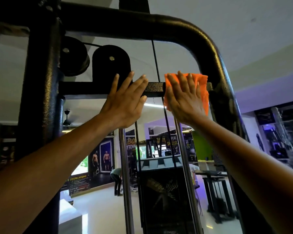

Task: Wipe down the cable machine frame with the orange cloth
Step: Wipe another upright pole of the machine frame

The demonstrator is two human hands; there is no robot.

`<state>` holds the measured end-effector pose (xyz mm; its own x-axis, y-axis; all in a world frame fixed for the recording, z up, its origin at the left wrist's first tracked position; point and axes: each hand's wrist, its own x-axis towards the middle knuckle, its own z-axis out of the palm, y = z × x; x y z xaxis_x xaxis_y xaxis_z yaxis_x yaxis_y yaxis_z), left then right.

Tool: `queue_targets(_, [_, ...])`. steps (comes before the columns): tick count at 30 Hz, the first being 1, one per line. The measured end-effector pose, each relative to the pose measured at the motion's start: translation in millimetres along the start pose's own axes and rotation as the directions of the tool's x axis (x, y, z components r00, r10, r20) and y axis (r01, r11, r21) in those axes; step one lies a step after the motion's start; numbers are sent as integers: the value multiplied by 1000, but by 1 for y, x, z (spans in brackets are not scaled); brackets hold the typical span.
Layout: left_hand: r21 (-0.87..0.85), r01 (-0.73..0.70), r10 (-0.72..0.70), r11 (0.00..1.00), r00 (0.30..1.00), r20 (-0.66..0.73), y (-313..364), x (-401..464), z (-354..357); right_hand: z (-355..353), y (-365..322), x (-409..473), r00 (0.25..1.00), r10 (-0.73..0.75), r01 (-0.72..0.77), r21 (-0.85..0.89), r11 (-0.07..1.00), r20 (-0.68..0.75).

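The orange cloth (203, 92) is lying flat against the black crossbar (155, 89) of the frame (42, 85), near its right end, just beside the curved right post. The right hand (184, 98) is pressing on the cloth with straight, spread fingers; the cloth is showing above the fingertips and along the right side of the hand. The left hand (125, 100) is resting flat on the same crossbar, also with fingers straight and a little apart, holding nothing. A short bare part of the bar is showing between the two hands, and a thin black cable (155, 61) is running down behind this gap. Above the left hand, two black pulleys (74, 56) are sitting side by side under the thick top tube. Below the hands, two shiny guide rods (125, 183) are going down toward the weight stack (166, 200). Far behind, a person (117, 181) is bending over on the pale floor, near wall posters (101, 157).
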<state>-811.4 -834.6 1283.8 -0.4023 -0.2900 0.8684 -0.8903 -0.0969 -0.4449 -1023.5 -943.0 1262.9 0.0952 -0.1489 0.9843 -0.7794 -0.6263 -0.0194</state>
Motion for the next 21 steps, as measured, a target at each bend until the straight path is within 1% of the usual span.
queue_targets(1, [7, 2, -2, 1000, 1000, -1, 2, 1, 2, 2, -7, -3, 1000, -19, 19, -8, 1000, -1])
queue_targets(3, [20, 4, -4, 1000, 1000, 6, 5, 5, 5, 4, -8, -9, 993, -121, 121, -57, 991, 4])
queue_targets(5, [20, -1, 1, 1000, 1000, 15, 9, 8, 7, 0, 9, -11, 980, -198, 201, -99, 975, 35])
queue_targets(6, [18, -6, 6, 1000, 1000, 20, 11, 10, 7, -4, 22, -10, 978, -204, 208, -117, 971, 48])
queue_targets(8, [8, -11, 11, 1000, 999, 30, 16, 14, 7, -12, 52, -4, 986, -161, 165, -134, 977, 39])
queue_targets(10, [-3, -6, 7, 1000, 999, 38, 22, 16, 7, -18, 72, -1, 998, -55, 56, -92, 994, 14])
queue_targets(11, [-5, 1, -1, 1000, 999, 39, 25, 18, 8, -19, 72, -1, 1000, -21, 22, -69, 997, 13])
queue_targets(12, [-3, 8, -8, 1000, 999, 39, 29, 19, 9, -18, 65, -2, 1000, -20, 22, -53, 998, 24])
queue_targets(13, [0, 15, -15, 1000, 999, 40, 32, 22, 10, -18, 55, -5, 998, -55, 57, -48, 997, 43])
queue_targets(15, [-2, 19, -18, 1000, 999, 39, 42, 27, 13, -15, 43, -18, 978, -193, 197, -56, 979, 77])
queue_targets(16, [-3, 14, -13, 1000, 999, 37, 46, 30, 15, -15, 46, -23, 964, -252, 257, -66, 964, 85])
queue_targets(17, [-5, 6, -6, 1000, 999, 41, 51, 34, 16, -17, 56, -24, 956, -280, 287, -76, 955, 85])
queue_targets(18, [-11, -2, 2, 1000, 999, 50, 56, 38, 16, -21, 70, -23, 958, -275, 281, -84, 956, 79])
queue_targets(19, [-19, -6, 7, 1000, 998, 58, 60, 41, 17, -25, 84, -21, 969, -238, 244, -88, 966, 70])
queue_targets(21, [-33, 4, -2, 999, 998, 66, 68, 45, 18, -29, 102, -15, 990, -131, 135, -87, 987, 52])
